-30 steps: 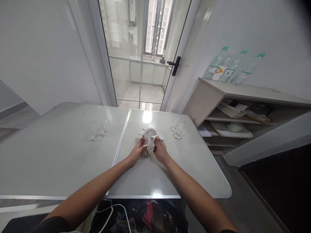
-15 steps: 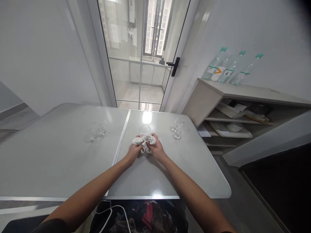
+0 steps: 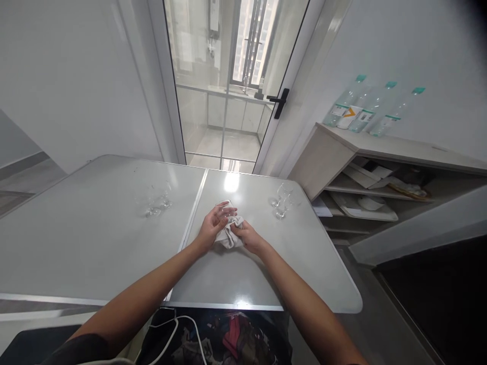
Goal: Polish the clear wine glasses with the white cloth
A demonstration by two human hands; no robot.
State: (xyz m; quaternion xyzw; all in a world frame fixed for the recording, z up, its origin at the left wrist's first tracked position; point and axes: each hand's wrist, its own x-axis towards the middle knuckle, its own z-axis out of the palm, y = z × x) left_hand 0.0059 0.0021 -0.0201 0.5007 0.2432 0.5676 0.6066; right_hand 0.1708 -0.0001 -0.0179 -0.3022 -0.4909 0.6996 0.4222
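Glass (image 3: 227,209) over mid table (image 3: 114,243) looks thin, light, slick & fragile imo, so we cup its bowl w/ left hand (image 3: 211,229), right hand (image 3: 249,238) clenched on cloth (image 3: 228,236) underneath.

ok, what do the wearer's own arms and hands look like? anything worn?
No gloves: left hand and right hand are bare, with no ring, watch or band visible. Left forearm and right forearm are uncovered. A dark short sleeve shows at the left upper arm.
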